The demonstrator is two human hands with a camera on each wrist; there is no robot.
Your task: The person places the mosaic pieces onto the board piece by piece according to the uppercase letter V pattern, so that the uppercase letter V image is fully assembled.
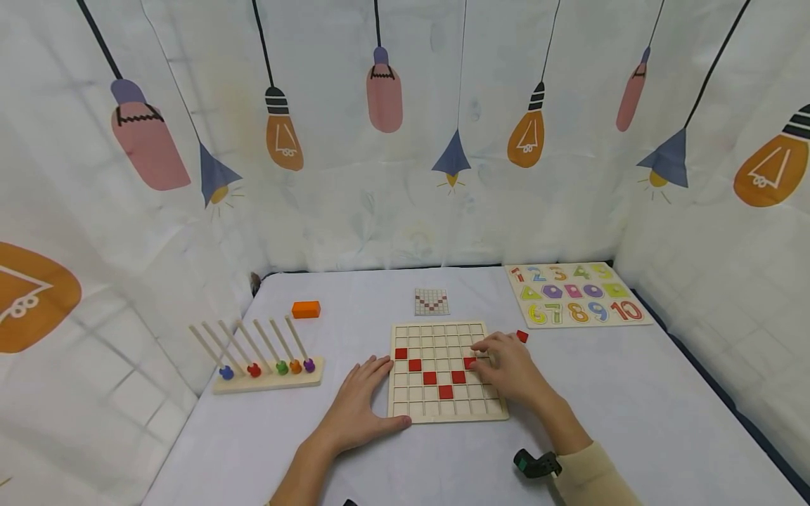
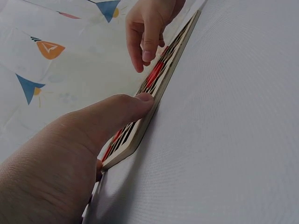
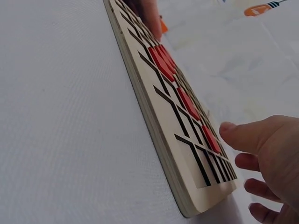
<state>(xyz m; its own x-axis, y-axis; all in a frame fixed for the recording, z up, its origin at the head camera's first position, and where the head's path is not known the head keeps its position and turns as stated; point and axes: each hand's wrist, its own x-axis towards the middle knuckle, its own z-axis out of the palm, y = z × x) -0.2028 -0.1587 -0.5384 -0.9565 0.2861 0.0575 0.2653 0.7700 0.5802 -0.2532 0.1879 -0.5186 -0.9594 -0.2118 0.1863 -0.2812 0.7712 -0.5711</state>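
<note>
A wooden grid board (image 1: 415,411) lies on the white table with several red square tiles (image 1: 446,391) in its cells, forming a V. My left hand (image 1: 359,404) rests at the board's front left corner. Its fingers are fairly straight along the left edge, and its thumb (image 2: 144,99) touches the front edge. Over the board's right side is my right hand (image 1: 511,367), thumb and fingers apart and holding nothing visible. A red tile (image 1: 469,362) lies in a cell beside its fingertips. Another red tile (image 1: 522,336) is on the table just behind that hand.
A small pattern card (image 1: 432,301) lies behind the board. Left are an orange block (image 1: 306,309) and a wooden peg stand (image 1: 268,381) with coloured beads. A number puzzle board (image 1: 579,295) lies back right. A black device (image 1: 536,464) is by the right wrist.
</note>
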